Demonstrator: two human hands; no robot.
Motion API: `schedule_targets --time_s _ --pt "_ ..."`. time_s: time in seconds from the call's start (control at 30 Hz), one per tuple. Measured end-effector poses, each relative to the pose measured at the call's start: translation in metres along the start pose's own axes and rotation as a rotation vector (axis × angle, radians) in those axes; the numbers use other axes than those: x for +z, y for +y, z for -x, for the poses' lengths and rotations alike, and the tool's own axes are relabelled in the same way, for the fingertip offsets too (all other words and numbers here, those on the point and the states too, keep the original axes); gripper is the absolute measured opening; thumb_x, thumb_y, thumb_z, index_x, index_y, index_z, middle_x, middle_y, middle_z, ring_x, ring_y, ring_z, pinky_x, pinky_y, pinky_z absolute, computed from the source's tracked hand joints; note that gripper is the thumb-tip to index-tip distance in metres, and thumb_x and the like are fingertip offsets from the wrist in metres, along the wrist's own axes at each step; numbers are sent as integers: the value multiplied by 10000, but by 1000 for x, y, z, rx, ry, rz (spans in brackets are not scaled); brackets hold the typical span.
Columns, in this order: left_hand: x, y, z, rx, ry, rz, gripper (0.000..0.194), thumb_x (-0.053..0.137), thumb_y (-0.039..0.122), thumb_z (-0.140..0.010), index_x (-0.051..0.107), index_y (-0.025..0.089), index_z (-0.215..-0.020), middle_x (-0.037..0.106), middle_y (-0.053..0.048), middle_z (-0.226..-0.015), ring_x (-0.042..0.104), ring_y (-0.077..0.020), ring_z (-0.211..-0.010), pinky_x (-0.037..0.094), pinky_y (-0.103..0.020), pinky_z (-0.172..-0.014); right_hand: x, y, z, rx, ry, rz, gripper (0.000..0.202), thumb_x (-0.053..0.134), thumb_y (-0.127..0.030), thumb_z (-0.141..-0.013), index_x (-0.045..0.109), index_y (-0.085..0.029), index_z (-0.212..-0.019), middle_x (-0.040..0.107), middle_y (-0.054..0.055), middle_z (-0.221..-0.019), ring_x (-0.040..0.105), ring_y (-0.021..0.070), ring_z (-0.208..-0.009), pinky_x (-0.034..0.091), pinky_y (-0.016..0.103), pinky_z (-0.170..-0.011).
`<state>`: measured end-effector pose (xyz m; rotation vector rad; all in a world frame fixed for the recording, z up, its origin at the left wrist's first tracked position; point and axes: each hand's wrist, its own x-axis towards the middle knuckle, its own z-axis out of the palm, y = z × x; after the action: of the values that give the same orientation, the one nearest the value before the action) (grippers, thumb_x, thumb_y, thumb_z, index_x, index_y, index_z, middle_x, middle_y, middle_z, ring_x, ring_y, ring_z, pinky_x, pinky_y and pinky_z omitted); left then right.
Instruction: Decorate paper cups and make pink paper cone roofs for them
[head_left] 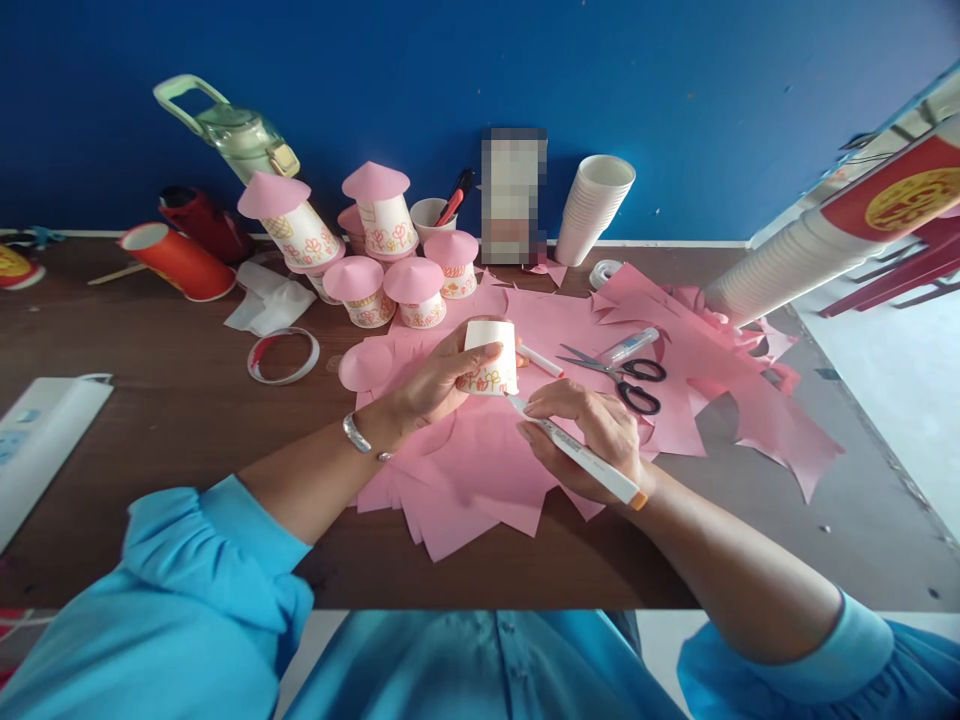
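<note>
My left hand (442,378) is wrapped round a white paper cup (491,345), held upside down, with red and yellow flowers drawn along its wide rim. Between the fingers of my right hand (589,430) is a white marker (585,460) with an orange end. Its tip meets the cup near the lower right of the drawn band. Pink paper sheets (472,500) lie beneath both hands. Just beyond the cup rests a white-and-red marker (541,361). Black-handled scissors (619,375) lie open to the right, beside a clear tube (630,345).
Several decorated cups with pink cone roofs (416,282) stand at the back left. A tape roll (283,356), red cup (180,262) and green bottle (240,135) are left of the paper. Stacked white cups (596,205) stand by the blue wall; pink scraps (780,410) lie right.
</note>
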<state>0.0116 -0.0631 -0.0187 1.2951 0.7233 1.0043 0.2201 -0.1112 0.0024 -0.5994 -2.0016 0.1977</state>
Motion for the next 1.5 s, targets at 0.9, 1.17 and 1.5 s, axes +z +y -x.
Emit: schedule_targets --time_s 0.9,1.17,1.5 --pt "1 3 2 80 -20 -188 389 712 576 -912 666 266 -1142 707 -93 -1129 651 -292 -1153 586 -432 -933 5 7 3 15 -54 45 176 675 -90 -934 588 -231 -995 730 -19 -757 741 145 -665 576 235 -589" --pt "5 9 1 -21 -21 -68 367 718 484 -917 649 247 -1188 686 -66 -1053 654 -226 -939 567 -356 -788 3 3 2 -10 -49 24 207 663 -67 -915 589 -234 -1011 713 -19 -760 726 144 -661 570 241 -593" --pt "10 10 5 -62 -22 13 496 703 487 -937 574 238 -1346 698 -100 -1162 669 -258 -1061 562 -388 -900 5 5 5 -30 -82 20 228 655 -50 -918 588 -232 -1038 705 -19 -760 712 146 -649 568 249 -580"
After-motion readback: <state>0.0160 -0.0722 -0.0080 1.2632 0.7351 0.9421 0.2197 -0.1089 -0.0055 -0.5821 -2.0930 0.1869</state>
